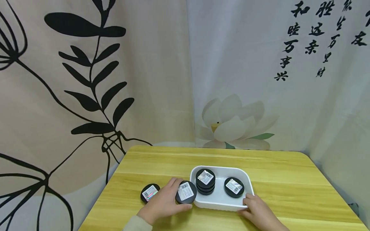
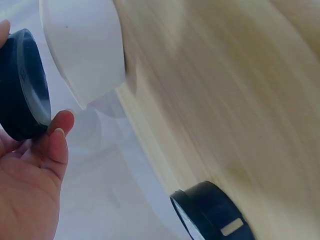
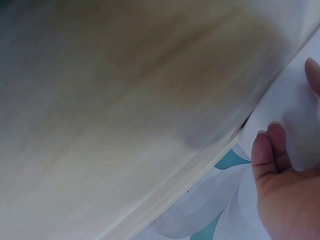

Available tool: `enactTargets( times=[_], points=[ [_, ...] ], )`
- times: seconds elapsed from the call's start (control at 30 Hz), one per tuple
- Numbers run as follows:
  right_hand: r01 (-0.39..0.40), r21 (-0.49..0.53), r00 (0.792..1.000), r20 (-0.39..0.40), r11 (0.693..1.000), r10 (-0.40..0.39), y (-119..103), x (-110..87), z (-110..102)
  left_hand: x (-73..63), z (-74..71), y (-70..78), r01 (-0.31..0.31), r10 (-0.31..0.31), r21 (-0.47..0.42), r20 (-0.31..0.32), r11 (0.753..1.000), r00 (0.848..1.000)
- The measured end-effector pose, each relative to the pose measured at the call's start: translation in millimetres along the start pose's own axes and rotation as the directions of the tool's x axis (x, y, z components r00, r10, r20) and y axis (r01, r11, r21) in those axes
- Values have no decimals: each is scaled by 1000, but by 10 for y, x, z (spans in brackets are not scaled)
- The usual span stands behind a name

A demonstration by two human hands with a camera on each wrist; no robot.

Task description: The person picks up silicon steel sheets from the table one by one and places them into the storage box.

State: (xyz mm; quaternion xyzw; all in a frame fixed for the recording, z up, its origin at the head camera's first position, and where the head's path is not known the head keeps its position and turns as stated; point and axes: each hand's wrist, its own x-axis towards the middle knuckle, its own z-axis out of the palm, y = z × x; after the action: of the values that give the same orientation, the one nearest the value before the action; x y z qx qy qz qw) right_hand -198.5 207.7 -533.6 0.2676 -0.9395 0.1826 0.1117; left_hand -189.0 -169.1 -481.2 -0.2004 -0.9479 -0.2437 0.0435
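My left hand (image 1: 165,200) holds a flat round black container (image 1: 186,192) with a barcode label, by its edge, just left of the white tray (image 1: 219,207). In the left wrist view, fingers (image 2: 59,145) curl at the lower edge of this held container (image 2: 20,85). My right hand (image 1: 261,211) grips the tray at its front right corner; the right wrist view shows the fingers (image 3: 267,150) against the white wall. Inside the tray, a stack of black containers (image 1: 205,179) stands at the left and a single one (image 1: 234,187) lies at the right.
Another black container (image 1: 149,192) lies on the wooden table (image 1: 289,179), left of my left hand and partly hidden by it. Behind the table's far edge hangs a printed curtain (image 1: 162,80).
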Motion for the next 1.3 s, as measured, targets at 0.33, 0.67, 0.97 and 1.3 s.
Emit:
enactTargets(
  times=[0.33, 0.67, 0.97, 1.3],
  points=[
    [-2, 3, 1000, 1, 1000, 2, 13, 2, 21, 141, 33, 52, -52, 52, -3, -10, 999, 999],
    [9, 25, 1000, -21, 1000, -9, 23, 6, 61, 235, 49, 109, -89, 89, 1, 2, 996, 996],
    [-9, 9, 1000, -8, 1000, 9, 21, 19, 27, 314, 46, 155, -73, 72, 21, 27, 997, 997],
    [-4, 4, 1000, -3, 1000, 4, 10, -4, 20, 405, 40, 249, -46, 45, 16, 76, 999, 996]
  ],
)
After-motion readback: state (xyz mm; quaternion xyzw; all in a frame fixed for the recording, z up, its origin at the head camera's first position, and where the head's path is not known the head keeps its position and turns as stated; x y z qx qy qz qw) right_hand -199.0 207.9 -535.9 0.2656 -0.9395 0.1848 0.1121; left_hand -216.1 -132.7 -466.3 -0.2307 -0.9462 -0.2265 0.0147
